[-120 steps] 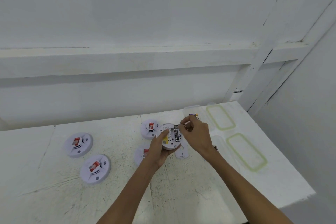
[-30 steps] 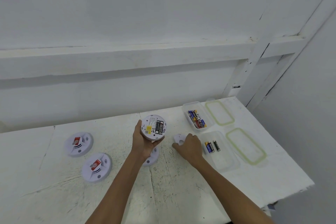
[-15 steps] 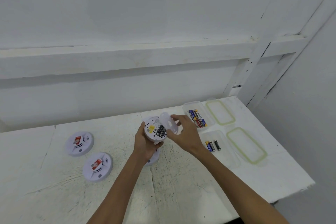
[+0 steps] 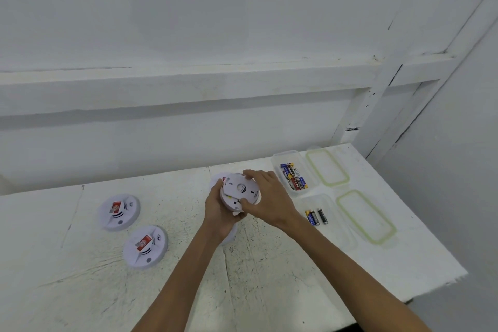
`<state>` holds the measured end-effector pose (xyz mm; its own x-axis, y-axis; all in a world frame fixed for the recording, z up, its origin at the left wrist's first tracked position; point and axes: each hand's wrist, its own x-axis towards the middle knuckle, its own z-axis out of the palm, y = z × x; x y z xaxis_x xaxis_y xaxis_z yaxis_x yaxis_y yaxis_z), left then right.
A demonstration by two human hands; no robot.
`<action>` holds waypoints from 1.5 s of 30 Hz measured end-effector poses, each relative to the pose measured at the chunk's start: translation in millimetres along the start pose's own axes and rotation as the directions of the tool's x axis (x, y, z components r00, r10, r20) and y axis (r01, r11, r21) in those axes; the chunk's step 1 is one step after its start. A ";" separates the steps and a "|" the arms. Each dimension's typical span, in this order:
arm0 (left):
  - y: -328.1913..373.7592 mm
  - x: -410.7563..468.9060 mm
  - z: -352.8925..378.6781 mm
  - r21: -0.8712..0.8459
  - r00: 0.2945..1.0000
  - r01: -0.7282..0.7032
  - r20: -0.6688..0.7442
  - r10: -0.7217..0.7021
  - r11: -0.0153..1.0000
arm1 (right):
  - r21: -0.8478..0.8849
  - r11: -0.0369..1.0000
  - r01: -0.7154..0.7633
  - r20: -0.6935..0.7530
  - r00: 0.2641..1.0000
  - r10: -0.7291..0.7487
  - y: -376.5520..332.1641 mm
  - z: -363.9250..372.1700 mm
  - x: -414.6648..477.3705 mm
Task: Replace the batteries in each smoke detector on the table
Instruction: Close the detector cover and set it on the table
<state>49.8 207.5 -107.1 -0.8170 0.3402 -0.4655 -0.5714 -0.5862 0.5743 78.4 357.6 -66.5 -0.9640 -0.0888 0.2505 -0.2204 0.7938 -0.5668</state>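
Note:
My left hand point(image 4: 219, 210) cups a white smoke detector point(image 4: 231, 203) from below, held above the table. My right hand point(image 4: 266, 197) grips the round white back plate point(image 4: 238, 187) against the detector's back, fingers over its top edge and thumb at its lower rim. Two more smoke detectors lie face up at the left, one further back point(image 4: 118, 211) and one nearer point(image 4: 145, 246), each with a red sticker. Behind my hands another detector point(image 4: 217, 179) peeks out, and one more point(image 4: 231, 232) lies partly hidden under my left wrist.
A clear tub point(image 4: 277, 167) holding several batteries stands at the back right, its green-rimmed lid point(image 4: 327, 167) beside it. A second clear tub point(image 4: 342, 226) nearer holds two batteries point(image 4: 316, 216), with its lid point(image 4: 366, 217) to the right. The table's right edge point(image 4: 431, 226) runs diagonally.
My right hand picked the back plate up off the table a second ago and brought it to the detector. Now the plate covers the battery compartment, which showed before.

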 end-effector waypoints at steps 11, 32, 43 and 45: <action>3.2 0.6 -2.4 0.013 0.999 0.018 0.037 -0.018 1.000 | 0.031 0.999 0.025 0.067 0.997 -0.027 6.0 -9.2 2.7; 3.7 -3.7 -2.1 0.020 0.997 0.014 0.077 -0.016 1.000 | 0.022 0.998 0.053 0.057 0.997 -0.054 13.8 -8.5 0.2; 0.6 -3.8 -4.9 0.083 0.994 -0.061 0.096 0.053 0.995 | 0.287 0.952 -0.107 -0.089 0.986 0.138 14.9 4.3 -6.3; 0.0 -3.4 -2.5 0.125 0.989 -0.112 0.115 0.097 0.986 | 0.497 0.816 -0.295 -0.078 0.922 0.380 9.6 4.4 -4.7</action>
<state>52.8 204.5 -107.3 -0.8723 0.3637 -0.3269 -0.4817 -0.5238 0.7026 80.2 362.9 -76.6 -0.9608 0.2664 0.0763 0.0306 0.3755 -0.9263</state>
